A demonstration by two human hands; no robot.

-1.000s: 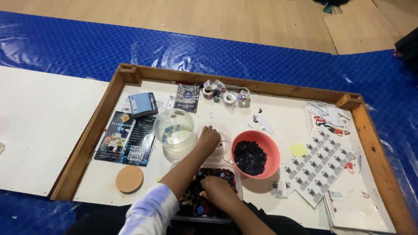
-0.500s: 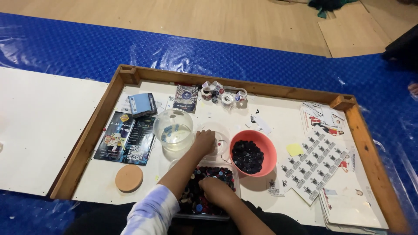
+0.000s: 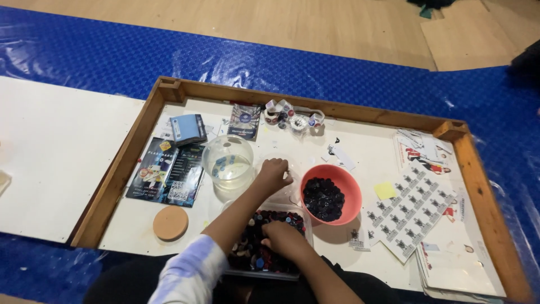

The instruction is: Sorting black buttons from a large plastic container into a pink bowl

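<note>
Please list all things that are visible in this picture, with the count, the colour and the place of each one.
Shallow wooden tray: one, brown frame, white floor, on blue sheet.
Round coral plastic bowl: one, holds dark round pieces, tray centre.
Clear glass jar: one, left of the bowl.
Clear plastic box: one, holds dark and red pieces, near edge.
Round cork lid: one, tan, near left.
Dark printed leaflets: two, left side.
Sticker sheets: several, white, right side.
Yellow sticky note: one, right of the bowl.
Left hand: beside the jar, whether it grips anything is unclear.
Right hand: in the box.
</note>
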